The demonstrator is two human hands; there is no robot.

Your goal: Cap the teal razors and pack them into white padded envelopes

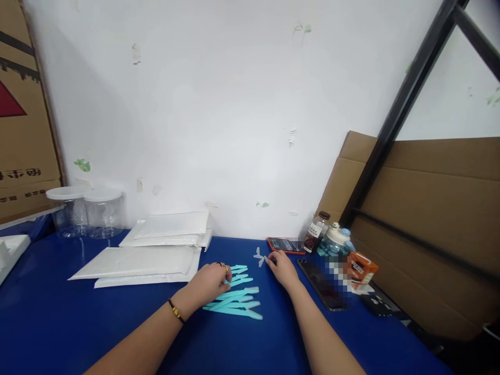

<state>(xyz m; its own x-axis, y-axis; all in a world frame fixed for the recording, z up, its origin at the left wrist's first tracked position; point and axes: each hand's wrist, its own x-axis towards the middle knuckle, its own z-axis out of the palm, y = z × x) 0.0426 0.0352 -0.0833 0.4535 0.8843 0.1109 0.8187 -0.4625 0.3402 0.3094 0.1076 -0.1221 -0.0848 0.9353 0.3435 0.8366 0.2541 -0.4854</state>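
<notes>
Several turquoise eyebrow razors (pixel 234 311) with pale ends lie side by side, some crossing, on the blue table. My left hand (pixel 211 283) is over the upper ones, its fingers curled and closed on a razor whose handle they partly hide. To the right, several small translucent caps (pixel 258 256) lie in a loose cluster. My right hand (pixel 282 266) is at the right edge of this cluster, thumb and finger pinched on one small translucent cap (pixel 266 259).
White padded envelopes (pixel 140 260) are stacked left of my hands, with two lidded clear jars (pixel 103 213) behind. On the right are a red-edged phone (pixel 285 245), a dark phone (pixel 322 284), a brown-capped bottle (pixel 317 229), a drinking bottle (pixel 335 240) and an orange box (pixel 360 268).
</notes>
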